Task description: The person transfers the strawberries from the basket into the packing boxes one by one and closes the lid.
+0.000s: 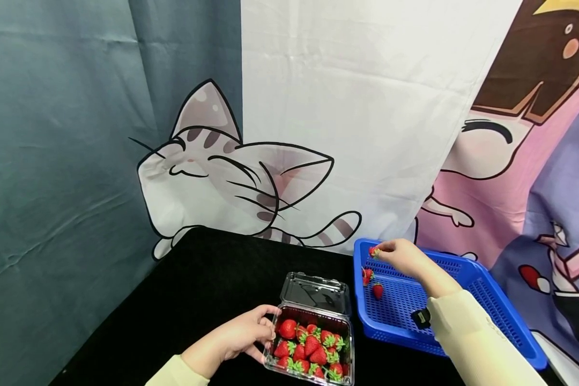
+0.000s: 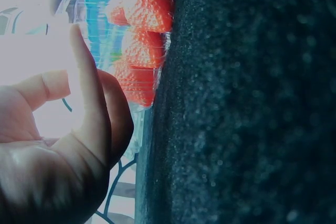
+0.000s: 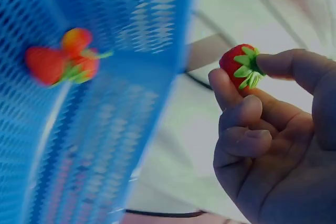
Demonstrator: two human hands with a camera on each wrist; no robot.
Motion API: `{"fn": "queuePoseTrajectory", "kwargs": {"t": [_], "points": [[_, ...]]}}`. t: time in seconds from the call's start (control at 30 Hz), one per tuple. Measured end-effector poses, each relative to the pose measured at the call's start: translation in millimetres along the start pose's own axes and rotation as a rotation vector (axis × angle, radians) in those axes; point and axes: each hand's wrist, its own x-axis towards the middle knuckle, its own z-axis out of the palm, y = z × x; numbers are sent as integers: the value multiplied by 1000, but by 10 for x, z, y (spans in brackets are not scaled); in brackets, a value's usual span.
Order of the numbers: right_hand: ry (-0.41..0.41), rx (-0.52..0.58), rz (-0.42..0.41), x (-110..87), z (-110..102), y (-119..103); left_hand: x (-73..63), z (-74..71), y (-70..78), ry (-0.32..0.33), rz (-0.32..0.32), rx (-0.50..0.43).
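My left hand (image 1: 246, 333) grips the left side of an open clear plastic clamshell box (image 1: 349, 348), its fingers spread along the wall. Several red strawberries (image 1: 312, 344) with green leaves fill the box. In the left wrist view, a strawberry (image 2: 149, 9) shows through the clear wall, beside my fingers. At the far left corner of a blue plastic basket (image 1: 400, 338), my right hand (image 1: 405, 258) pinches one strawberry (image 3: 239, 64) by its leafy top. Below that hand, a few other strawberries (image 1: 377, 291) lie at the left end of the basket.
The box's clear lid (image 1: 314, 292) lies folded back behind it, close to the basket's left wall. Both containers stand on a black cloth-covered table (image 1: 193, 289). A curtain (image 1: 366, 107) printed with cartoon figures hangs just behind.
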Motion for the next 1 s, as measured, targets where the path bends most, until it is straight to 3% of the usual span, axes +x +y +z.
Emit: {"fn": "queuePoseTrajectory", "kwargs": {"t": [0.2,0.4,0.6,0.8,1.0], "points": [[69,83,-24,-232,11,-399,-8,-18,-2,-3,-4,0],[81,171,-31,-433,224,-811,-6,-11,7,0,-7,2],[91,95,-115,-591,606,-1084,15,12,12,-2,-1,3],[4,-23,-221,-712,1030,-1148,28,-12,24,-11,-14,-2],[-82,-93,-261,-775,1315,-1170,6,-22,27,-13,-19,-2]]}}
